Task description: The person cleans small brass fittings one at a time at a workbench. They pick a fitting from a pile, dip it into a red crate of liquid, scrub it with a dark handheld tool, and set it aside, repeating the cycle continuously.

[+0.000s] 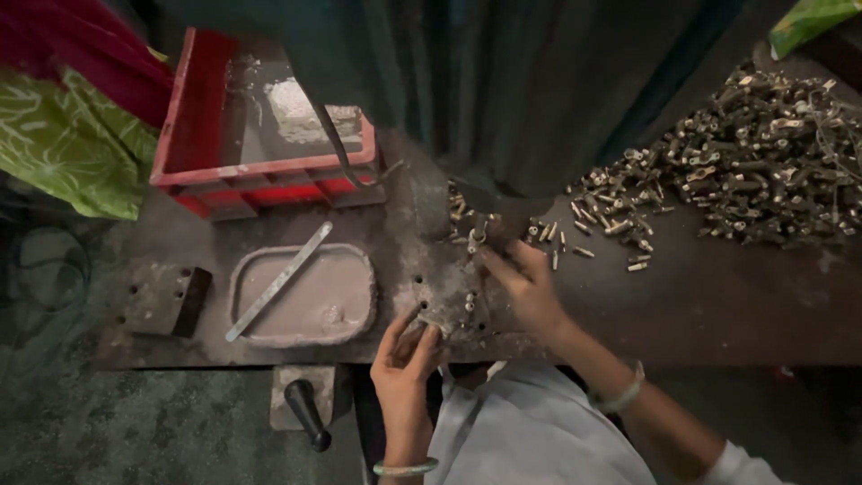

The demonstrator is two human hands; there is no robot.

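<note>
Two bare hands worked at the front edge of a dark metal counter (718,305) in the head view. The left hand (406,359) had its fingers bent around a small metal part (433,321) at the counter's edge, the grip pinching it; which way that part pointed was too small to tell. The right hand (525,286) reached forward, fingertips pressed together on one small brass piece (476,237) standing roughly upright, long axis pointing away from the person. Each wrist wore one pale green bangle.

Right of the hands lay one big heap of brass fittings (763,162), too many to count, with loose pieces (593,224) scattered toward the right hand. To the left sat one shallow grey tray (305,301) with one flat metal strip (278,280) lying diagonally across it, one red plastic crate (260,126) behind it, one drilled metal block (166,298) further left, and one black-handled lever (307,413) below the counter edge.
</note>
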